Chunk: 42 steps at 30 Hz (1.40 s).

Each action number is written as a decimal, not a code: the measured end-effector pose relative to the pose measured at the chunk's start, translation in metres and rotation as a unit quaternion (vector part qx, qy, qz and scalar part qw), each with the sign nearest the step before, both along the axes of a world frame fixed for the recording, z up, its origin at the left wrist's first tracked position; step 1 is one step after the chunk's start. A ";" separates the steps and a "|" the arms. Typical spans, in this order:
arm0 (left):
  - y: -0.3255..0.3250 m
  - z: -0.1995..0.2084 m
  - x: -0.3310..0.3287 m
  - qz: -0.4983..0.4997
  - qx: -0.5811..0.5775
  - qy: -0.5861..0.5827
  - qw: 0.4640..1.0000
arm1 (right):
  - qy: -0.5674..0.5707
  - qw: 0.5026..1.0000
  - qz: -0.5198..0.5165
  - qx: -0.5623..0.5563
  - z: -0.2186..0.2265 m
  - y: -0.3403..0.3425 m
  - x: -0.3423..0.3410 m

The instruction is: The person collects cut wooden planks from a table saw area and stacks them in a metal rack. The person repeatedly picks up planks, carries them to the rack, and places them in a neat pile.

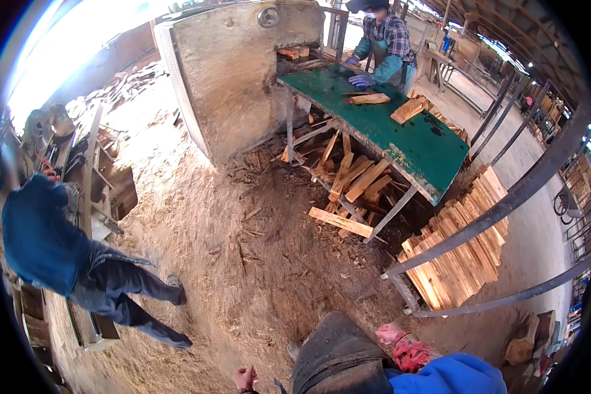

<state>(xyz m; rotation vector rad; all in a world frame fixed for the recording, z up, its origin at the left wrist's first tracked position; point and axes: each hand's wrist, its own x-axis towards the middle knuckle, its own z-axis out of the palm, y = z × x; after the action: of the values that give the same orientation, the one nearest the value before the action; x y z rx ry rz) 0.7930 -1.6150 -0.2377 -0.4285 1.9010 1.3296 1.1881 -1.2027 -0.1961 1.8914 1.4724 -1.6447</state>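
Observation:
My left hand (245,379) is low at the bottom edge, its fingers curled in with nothing seen in them. My right hand (391,333) hangs beside my dark apron (340,358), coming out of a red patterned cuff (414,354) and a blue sleeve (450,375). Its fingers are too small and blurred to read. Neither hand touches any wood. Nearest the right hand is a stack of pale sawn boards (454,253) held in a metal frame (492,226).
Ahead, a green-topped table (374,121) bears wood pieces, with loose offcuts (358,177) beneath. Behind it a gloved co-worker (389,46) stands by a large dusty machine housing (236,72). Another person in blue (46,236) bends at the left. Sawdust and scraps cover the floor (197,262).

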 end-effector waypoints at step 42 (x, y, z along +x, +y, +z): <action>0.636 0.055 -0.562 -0.005 0.090 -0.059 0.994 | -0.331 0.817 0.063 0.468 0.178 0.796 -0.539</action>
<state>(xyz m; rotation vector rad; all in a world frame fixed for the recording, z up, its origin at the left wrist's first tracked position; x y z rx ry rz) 0.2314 -0.9787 -0.1826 -0.3956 1.6682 1.4233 0.6490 -0.4071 -0.0179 2.3227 2.1296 -0.0092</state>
